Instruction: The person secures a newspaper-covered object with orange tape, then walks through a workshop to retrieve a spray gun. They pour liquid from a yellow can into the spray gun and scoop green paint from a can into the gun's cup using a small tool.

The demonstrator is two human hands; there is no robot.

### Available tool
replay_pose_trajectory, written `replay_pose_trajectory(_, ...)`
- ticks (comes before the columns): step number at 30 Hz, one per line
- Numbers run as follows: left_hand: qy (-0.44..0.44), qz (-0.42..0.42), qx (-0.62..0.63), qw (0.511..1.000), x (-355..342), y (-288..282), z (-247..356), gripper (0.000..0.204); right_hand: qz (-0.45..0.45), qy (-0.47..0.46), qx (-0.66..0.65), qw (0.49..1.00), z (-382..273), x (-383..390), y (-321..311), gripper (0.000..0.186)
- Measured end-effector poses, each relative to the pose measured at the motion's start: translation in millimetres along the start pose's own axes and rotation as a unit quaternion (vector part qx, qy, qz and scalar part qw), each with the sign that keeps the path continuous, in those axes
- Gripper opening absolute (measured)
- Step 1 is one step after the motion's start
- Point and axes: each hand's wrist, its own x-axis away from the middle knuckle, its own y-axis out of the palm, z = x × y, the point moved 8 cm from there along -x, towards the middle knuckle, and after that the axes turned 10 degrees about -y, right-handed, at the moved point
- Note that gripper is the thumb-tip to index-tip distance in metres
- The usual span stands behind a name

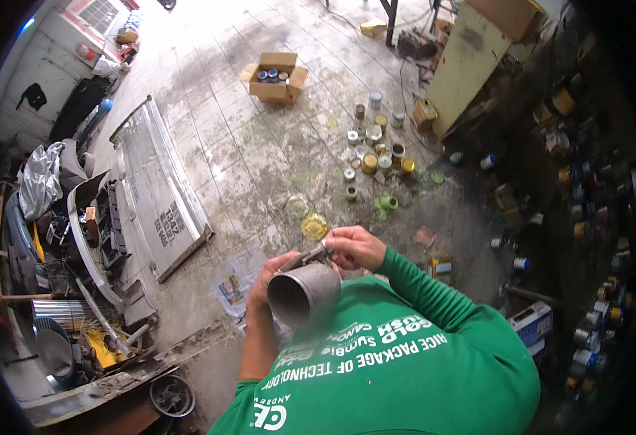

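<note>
Close to my chest I hold what looks like a paint spray gun, with a wide grey metal cup (318, 285) whose dark open mouth tilts down and to the left. My left hand (266, 281) is closed around the gun's metal body (305, 259) on the cup's far left side. Fingers of my right hand (358, 246) are bent and pinched at the right end of that metal part, just beyond the cup. The cup hides some fingertips of both hands. On the floor just past my hands lies a round yellow-stained lid (314, 227).
Several open paint cans (369, 163) stand on the stained tile floor ahead. A cardboard box (274, 90) holding cans sits farther off. At left lie a long white panel (157, 192) and piled car parts (100, 225). Shelves of cans (583, 337) line the right.
</note>
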Motion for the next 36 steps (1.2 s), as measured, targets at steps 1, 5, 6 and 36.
replay_pose_trajectory(1,0.0,-0.001,-0.008,1.0,1,1,1,0.042,0.012,0.019,0.04,0.999,9,-2,-4,0.032)
replay_pose_trajectory(5,0.017,-0.038,-0.057,0.998,-9,-44,-25,0.048,0.016,-0.048,0.062,0.997,8,-12,6,0.027)
replay_pose_trajectory(6,-0.002,-0.016,-0.052,0.999,-8,-26,-11,0.046,0.018,-0.069,0.029,0.997,10,-12,7,0.025)
replay_pose_trajectory(36,0.078,-0.084,-0.354,0.928,-210,-100,96,0.035,0.142,-0.174,0.311,0.924,-58,-182,-103,0.043)
